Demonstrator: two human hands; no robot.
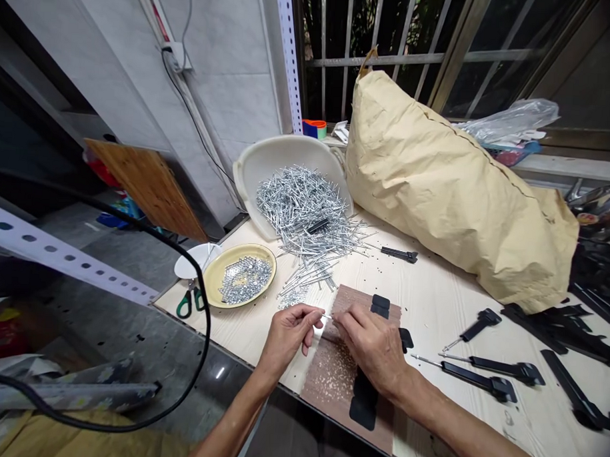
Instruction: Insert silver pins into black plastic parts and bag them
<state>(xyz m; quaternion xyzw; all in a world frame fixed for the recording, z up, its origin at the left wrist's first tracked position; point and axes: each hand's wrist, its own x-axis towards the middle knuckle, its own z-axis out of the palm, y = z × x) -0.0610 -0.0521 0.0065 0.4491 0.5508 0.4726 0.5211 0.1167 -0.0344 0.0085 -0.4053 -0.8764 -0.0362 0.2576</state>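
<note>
Above a brown board (324,382), my left hand (292,329) is closed, pinching a thin metal rod (326,316) between thumb and forefinger. The rod's other end meets the pinched fingertips of my right hand (373,344), which is also closed; whether a small part sits in them is hidden. Under my right hand, a row of black pads (364,400) lies on the board among pale crumbs. Beyond my hands, a heap of similar metal rods (306,205) spills out of a tilted white basin (247,166). A yellow dish (214,278) holds many small metal parts.
Green-handled scissors (185,304) lie by a white plate (186,264) at the table's left edge. Several black-handled pieces with metal rods (480,381) lie on the right. A large tan sack (447,180) rests at the back. A black cable (205,345) hangs at left.
</note>
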